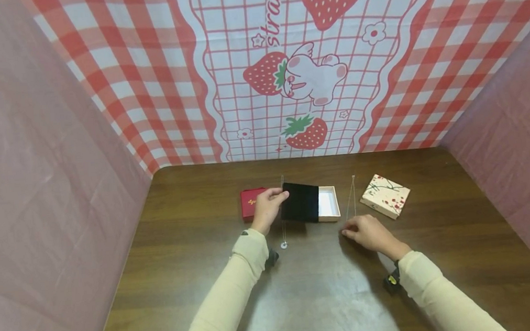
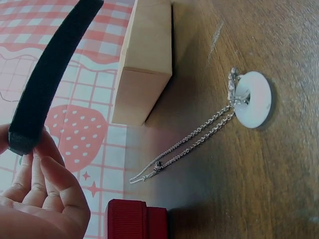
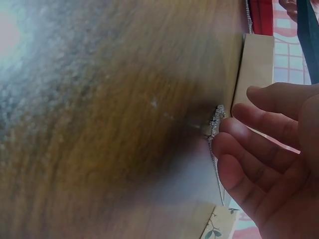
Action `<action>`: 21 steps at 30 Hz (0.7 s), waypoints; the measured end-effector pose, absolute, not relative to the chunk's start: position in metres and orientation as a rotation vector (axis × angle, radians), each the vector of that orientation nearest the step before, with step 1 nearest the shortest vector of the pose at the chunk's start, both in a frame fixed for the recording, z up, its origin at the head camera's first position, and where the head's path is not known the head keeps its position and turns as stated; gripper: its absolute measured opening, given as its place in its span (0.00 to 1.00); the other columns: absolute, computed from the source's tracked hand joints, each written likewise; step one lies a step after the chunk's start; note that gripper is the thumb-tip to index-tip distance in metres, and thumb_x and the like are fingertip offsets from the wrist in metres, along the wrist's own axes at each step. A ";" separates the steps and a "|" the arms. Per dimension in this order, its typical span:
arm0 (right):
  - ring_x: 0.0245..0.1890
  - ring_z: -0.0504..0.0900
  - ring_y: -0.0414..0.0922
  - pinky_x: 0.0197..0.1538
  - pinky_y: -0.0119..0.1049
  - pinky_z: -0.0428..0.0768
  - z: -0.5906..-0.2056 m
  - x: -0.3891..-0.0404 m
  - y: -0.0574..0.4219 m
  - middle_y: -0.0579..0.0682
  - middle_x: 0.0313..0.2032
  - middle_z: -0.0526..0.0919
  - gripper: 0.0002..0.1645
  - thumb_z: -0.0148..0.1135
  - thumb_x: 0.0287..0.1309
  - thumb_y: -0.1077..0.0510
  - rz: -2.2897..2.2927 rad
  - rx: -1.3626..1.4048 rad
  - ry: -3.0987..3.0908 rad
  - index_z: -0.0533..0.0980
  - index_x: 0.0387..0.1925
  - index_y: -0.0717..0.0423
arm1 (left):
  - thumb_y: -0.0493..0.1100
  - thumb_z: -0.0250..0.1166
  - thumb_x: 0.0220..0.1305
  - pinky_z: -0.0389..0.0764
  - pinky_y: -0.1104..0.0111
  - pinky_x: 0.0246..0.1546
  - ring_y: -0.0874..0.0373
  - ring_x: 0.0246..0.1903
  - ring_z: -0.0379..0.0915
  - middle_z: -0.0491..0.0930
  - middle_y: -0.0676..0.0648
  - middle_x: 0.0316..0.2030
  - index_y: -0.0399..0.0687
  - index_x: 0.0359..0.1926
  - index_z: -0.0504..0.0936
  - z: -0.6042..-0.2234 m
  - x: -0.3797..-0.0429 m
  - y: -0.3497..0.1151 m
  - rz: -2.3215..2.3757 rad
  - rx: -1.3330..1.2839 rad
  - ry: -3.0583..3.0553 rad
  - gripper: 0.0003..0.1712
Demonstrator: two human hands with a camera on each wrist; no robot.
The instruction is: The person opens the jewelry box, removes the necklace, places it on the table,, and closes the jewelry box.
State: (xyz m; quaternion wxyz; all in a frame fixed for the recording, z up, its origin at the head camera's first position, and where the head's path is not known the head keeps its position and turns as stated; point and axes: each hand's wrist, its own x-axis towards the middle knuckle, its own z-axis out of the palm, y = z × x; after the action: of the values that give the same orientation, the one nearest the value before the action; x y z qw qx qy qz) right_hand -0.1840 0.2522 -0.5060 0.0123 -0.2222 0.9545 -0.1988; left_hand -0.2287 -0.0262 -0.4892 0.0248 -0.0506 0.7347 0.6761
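Observation:
My left hand pinches a thin black velvety pad by its left edge, thumb on top. The pad is held above the table, overlapping an open cream box with a white inside. In the left wrist view, a silver chain necklace with a white ring pendant lies beside that box. My right hand is low over the table, thumb apart from the loosely bent fingers. Its fingertips are right at the sparkling pendant of a second necklace, whose chain stretches away toward the back.
A red box with gold lettering sits left of the cream box, partly behind my left hand. To the right lies a cream floral box lid. A strawberry-print checked cloth hangs behind the wooden table.

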 end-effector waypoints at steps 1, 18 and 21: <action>0.28 0.83 0.45 0.34 0.42 0.80 -0.505 -0.184 0.252 0.49 0.26 0.87 0.05 0.67 0.54 0.59 -0.625 -0.693 2.975 0.84 0.29 0.57 | 0.45 0.67 0.61 0.83 0.62 0.46 0.50 0.46 0.82 0.85 0.36 0.46 0.35 0.50 0.82 -0.489 -0.229 -0.026 2.090 -0.154 2.271 0.20; 0.25 0.77 0.38 0.31 0.37 0.77 -0.499 -0.189 0.250 0.48 0.24 0.86 0.04 0.66 0.55 0.61 -0.757 -0.601 2.979 0.84 0.27 0.58 | 0.44 0.71 0.58 0.82 0.69 0.37 0.57 0.37 0.82 0.86 0.36 0.44 0.36 0.49 0.83 -0.490 -0.228 -0.027 2.090 -0.112 2.228 0.20; 0.25 0.78 0.39 0.32 0.37 0.77 -0.497 -0.190 0.249 0.50 0.26 0.86 0.05 0.66 0.56 0.62 -0.787 -0.577 2.980 0.84 0.29 0.59 | 0.44 0.71 0.57 0.82 0.69 0.36 0.59 0.34 0.81 0.86 0.36 0.44 0.37 0.49 0.83 -0.489 -0.228 -0.028 2.087 -0.113 2.222 0.21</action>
State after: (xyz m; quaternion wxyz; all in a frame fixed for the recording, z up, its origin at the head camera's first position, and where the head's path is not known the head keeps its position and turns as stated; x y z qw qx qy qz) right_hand -0.1899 0.2486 -0.4967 0.0028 -0.1840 0.9503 -0.2511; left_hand -0.2276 -0.0277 -0.4894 0.0457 -0.0370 0.7276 0.6834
